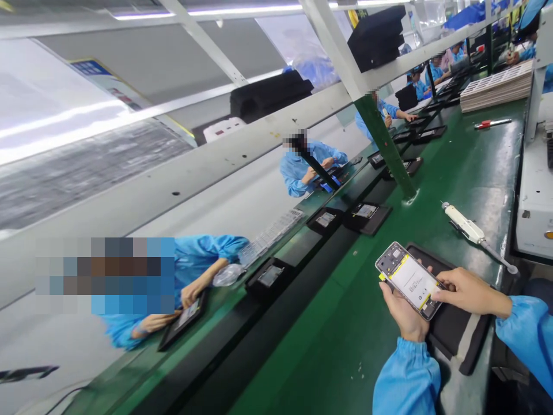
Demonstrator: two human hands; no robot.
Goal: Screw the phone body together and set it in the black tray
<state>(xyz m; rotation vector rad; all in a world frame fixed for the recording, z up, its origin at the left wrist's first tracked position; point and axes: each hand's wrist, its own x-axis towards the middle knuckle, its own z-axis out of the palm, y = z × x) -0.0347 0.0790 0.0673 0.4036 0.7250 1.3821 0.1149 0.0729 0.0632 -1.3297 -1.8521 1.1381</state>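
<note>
An opened smartphone (412, 282) with its back off shows a white battery and yellow strips along the battery's edges. My left hand (406, 314) wraps around it from below and the left side. At the phone's lower right end, my right hand (470, 294) grips the edge, its thumb resting on the inside near the battery's bottom. The phone is held tilted above a black foam tray (462, 340), which lies on the green bench under my hands. Some fingers of both hands are hidden behind the phone.
A white electric screwdriver (464, 222) lies beyond the tray on the green bench (466, 167). A conveyor line carries black trays with phones, including one tray (367, 216). A slanted post (384, 147) rises from the bench. Co-workers sit opposite, one co-worker's hand (194, 291) at a tray.
</note>
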